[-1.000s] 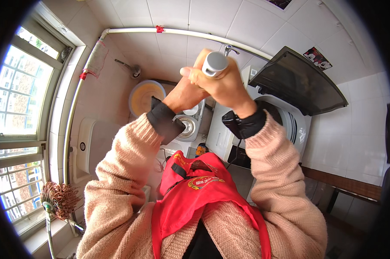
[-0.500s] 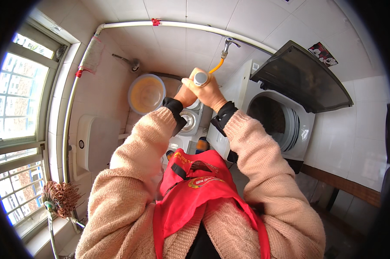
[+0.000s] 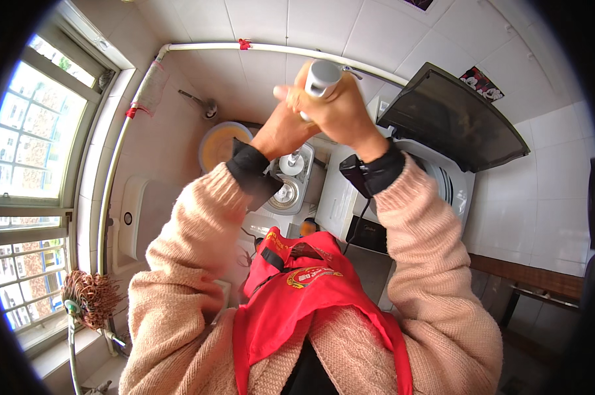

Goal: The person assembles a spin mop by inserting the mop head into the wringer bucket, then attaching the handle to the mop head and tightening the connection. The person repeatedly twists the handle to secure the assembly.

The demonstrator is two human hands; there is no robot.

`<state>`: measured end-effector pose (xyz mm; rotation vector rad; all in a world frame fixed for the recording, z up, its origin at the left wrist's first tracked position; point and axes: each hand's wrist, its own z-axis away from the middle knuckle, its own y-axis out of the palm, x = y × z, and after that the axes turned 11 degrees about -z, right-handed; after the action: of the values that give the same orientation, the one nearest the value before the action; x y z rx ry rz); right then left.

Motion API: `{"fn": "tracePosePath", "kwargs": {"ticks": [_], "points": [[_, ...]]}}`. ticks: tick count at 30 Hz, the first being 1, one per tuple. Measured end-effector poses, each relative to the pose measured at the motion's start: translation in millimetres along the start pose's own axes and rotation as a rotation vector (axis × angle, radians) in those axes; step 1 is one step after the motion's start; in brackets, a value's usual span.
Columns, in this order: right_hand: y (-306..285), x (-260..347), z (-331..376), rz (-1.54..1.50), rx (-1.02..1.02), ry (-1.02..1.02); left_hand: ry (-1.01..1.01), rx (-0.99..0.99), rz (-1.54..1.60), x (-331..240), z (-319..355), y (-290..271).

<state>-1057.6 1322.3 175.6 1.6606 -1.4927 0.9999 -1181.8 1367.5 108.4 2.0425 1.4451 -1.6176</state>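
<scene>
My left hand (image 3: 285,130) and my right hand (image 3: 342,108) are both closed round an upright pole, probably a mop handle (image 3: 323,74), with a grey-and-white end cap. The hands sit close together, the right one nearer the capped end. Most of the pole is hidden behind them. Below stands a light grey mop bucket (image 3: 302,191) with a round metal spin basket (image 3: 285,193) in it. A whitish round part with a central shaft (image 3: 293,160) shows over the bucket's far half; whether it belongs to the pole I cannot tell.
A top-loading washing machine (image 3: 465,194) with its dark lid (image 3: 455,118) raised stands at right. Behind my left wrist is a yellowish basin (image 3: 218,146). A white pipe (image 3: 277,47) runs along the wall. At left are a cistern (image 3: 134,217) and a brown-headed mop (image 3: 90,299).
Both hands have risen with the pole, its capped end now higher and larger in view. More of the bucket shows beneath them. The view has shifted slightly.
</scene>
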Motion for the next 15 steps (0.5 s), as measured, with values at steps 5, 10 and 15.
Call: {"fn": "tracePosePath", "kwargs": {"ticks": [5,10,15], "points": [[5.0,43.6,-15.0,-0.007,-0.012,-0.124,-0.054,0.050,0.063,-53.7,-10.5,-19.4],[12.6,-5.6,0.8,-0.073,-0.154,0.056,-0.122,-0.048,0.125,-10.0,-3.6,7.5],[5.3,-60.8,20.4,-0.035,-0.195,0.141,-0.102,0.012,0.057,50.3,11.8,28.7]]}}
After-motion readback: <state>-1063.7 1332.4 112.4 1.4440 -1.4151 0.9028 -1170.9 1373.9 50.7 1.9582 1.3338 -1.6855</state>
